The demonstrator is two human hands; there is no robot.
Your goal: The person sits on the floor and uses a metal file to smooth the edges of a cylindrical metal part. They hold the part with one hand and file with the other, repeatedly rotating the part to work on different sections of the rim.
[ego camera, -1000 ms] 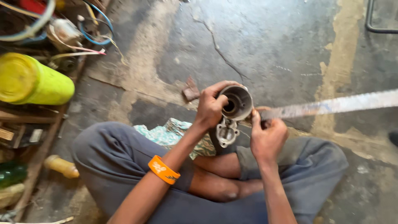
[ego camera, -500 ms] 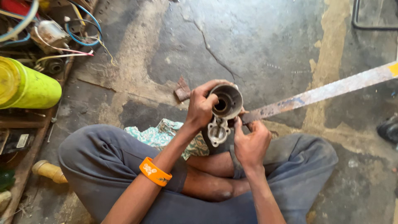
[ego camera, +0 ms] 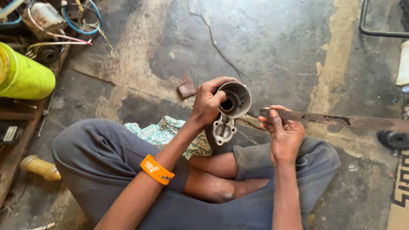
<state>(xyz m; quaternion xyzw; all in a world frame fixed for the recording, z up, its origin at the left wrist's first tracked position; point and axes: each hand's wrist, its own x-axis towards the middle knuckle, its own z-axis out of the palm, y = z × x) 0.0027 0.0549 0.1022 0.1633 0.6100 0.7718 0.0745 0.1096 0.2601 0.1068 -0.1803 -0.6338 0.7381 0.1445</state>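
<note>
Seated cross-legged on cracked concrete floor [ego camera: 272, 42]; both hands occupied.

Left hand [ego camera: 207, 103] closed around grey cup-shaped metal housing [ego camera: 232, 104], open mouth tilted toward viewer above the lap, apparently to expose the bore. Right hand [ego camera: 283, 132] pinches end of long flat rusty metal strip [ego camera: 341, 121], held level just beside the housing, not touching.

From my end I count two hands: left hand [ego camera: 207, 103], right hand [ego camera: 284, 133]. One metal housing [ego camera: 232, 106], one long flat metal strip [ego camera: 336, 120]. Also one orange wristband [ego camera: 156, 169], one green cylinder [ego camera: 23, 76], one patterned cloth [ego camera: 168, 134].
</note>
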